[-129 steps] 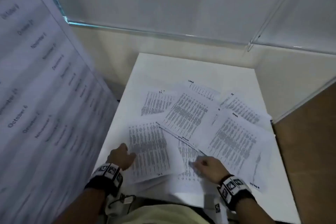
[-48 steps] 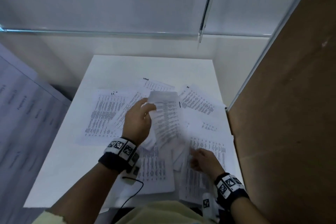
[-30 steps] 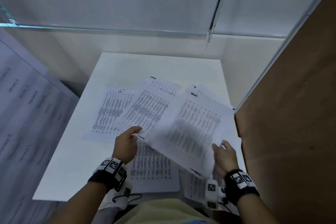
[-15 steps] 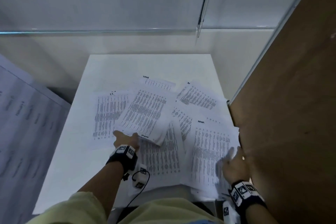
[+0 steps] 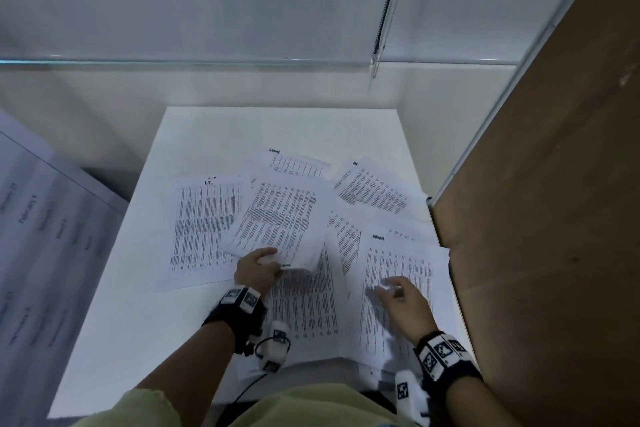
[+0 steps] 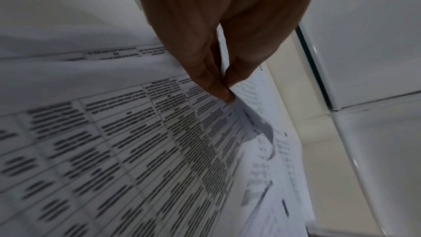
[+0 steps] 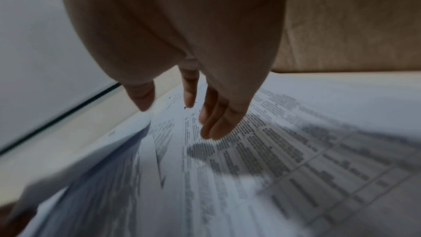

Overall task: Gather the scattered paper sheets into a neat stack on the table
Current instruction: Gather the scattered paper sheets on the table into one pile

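Note:
Several printed paper sheets lie scattered and overlapping on the white table (image 5: 194, 146). My left hand (image 5: 258, 269) pinches the near edge of the middle sheet (image 5: 277, 222), lifting its corner; in the left wrist view thumb and fingertips (image 6: 224, 95) close on that sheet's edge (image 6: 241, 113). My right hand (image 5: 398, 295) hovers with relaxed, spread fingers over the right sheet (image 5: 398, 263); in the right wrist view its fingers (image 7: 214, 125) hang just above the print (image 7: 262, 150) and hold nothing. Another sheet (image 5: 204, 229) lies flat at the left, one (image 5: 374, 189) at the far right.
A brown board (image 5: 554, 184) stands along the table's right edge. A large printed panel (image 5: 41, 253) leans at the left. White wall and window blind (image 5: 207, 10) rise behind the table. Sheets overhang the near table edge by my body.
My right hand has left the right edge of the sheets and moved left over the right sheet. My left hand has taken hold of the middle sheet's near edge.

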Demonstrator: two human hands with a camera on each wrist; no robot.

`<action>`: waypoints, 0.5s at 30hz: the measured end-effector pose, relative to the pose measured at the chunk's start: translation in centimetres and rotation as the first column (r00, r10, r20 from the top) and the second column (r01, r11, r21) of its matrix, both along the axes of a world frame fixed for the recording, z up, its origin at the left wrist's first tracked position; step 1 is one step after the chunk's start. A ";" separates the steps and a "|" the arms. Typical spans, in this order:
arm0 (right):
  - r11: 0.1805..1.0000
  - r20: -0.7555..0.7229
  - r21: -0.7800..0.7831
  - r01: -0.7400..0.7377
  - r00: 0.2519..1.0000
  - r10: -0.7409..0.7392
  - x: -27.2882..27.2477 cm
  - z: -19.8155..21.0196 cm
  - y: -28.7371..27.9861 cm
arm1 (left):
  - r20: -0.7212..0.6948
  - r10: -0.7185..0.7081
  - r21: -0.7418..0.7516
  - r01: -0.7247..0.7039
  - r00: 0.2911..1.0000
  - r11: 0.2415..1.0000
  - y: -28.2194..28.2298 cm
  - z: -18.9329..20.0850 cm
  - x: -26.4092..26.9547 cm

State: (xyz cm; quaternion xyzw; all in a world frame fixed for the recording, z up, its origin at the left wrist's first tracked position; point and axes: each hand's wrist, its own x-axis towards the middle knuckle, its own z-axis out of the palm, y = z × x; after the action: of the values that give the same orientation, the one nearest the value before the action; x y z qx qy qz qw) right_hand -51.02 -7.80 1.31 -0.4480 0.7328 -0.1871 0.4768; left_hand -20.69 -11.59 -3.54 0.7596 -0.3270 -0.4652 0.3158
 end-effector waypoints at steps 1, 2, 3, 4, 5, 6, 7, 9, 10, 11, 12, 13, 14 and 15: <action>0.997 0.117 0.043 0.056 0.991 -0.061 0.1 0.1 -0.3 | -0.034 -0.034 -0.025 0.033 0.999 0.999 0.7 0.6 -0.3; 0.987 0.253 0.105 0.120 0.957 -0.143 0.1 0.2 -0.6 | -0.066 -0.064 -0.045 0.061 0.996 0.997 1.5 1.8 -0.8; 0.970 0.372 0.174 0.171 0.900 -0.226 0.2 0.2 -0.9 | -0.069 -0.113 -0.059 0.109 0.991 0.992 2.2 2.5 -1.2; 0.948 0.456 0.239 0.210 0.837 -0.301 0.2 0.0 -1.2 | -0.053 -0.176 -0.066 0.172 0.983 0.983 3.0 3.2 -1.6; 0.927 0.509 0.292 0.235 0.783 -0.359 0.2 -0.1 -1.4 | -0.048 -0.234 -0.069 0.231 0.971 0.971 3.9 3.4 -1.8; 0.912 0.530 0.331 0.243 0.752 -0.393 0.2 -0.4 -1.5 | -0.051 -0.291 -0.075 0.287 0.955 0.955 4.6 3.5 -2.1; 0.908 0.543 0.346 0.236 0.739 -0.399 0.3 -0.6 -1.6 | -0.041 -0.339 -0.089 0.335 0.940 0.938 5.2 3.5 -2.3; 0.916 0.577 0.340 0.212 0.722 -0.381 0.4 -0.8 -1.6 | -0.005 -0.442 -0.108 0.439 0.897 0.892 5.8 3.6 -2.9; 0.912 0.590 0.338 0.233 0.703 -0.398 0.4 -1.0 -1.6 | -0.019 -0.489 -0.119 0.484 0.872 0.867 5.9 4.0 -3.0; 0.902 0.584 0.335 0.271 0.692 -0.425 0.5 -1.2 -1.6 | -0.061 -0.524 -0.117 0.516 0.849 0.849 5.9 4.1 -3.1; 0.888 0.537 0.321 0.330 0.709 -0.457 0.3 -1.5 -1.7 | -0.118 -0.554 -0.109 0.543 0.824 0.832 5.8 4.5 -3.2; 0.878 0.476 0.282 0.387 0.738 -0.478 -0.2 -2.0 -1.8 | -0.173 -0.572 -0.095 0.565 0.802 0.820 5.6 4.6 -3.1; 0.880 0.399 0.229 0.417 0.784 -0.476 -0.9 -2.2 -1.8 | -0.197 -0.575 -0.067 0.574 0.794 0.816 5.4 4.6 -2.9; 0.891 0.305 0.169 0.421 0.838 -0.453 -1.8 -2.3 -1.8 | -0.188 -0.565 -0.041 0.568 0.804 0.822 5.1 4.7 -2.7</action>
State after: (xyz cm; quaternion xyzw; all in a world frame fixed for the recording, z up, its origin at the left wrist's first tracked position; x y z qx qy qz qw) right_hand -52.80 -9.62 -1.02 -0.2071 0.7312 -0.3296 0.5601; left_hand -23.39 -6.51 1.18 0.5817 -0.5027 -0.6118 0.1860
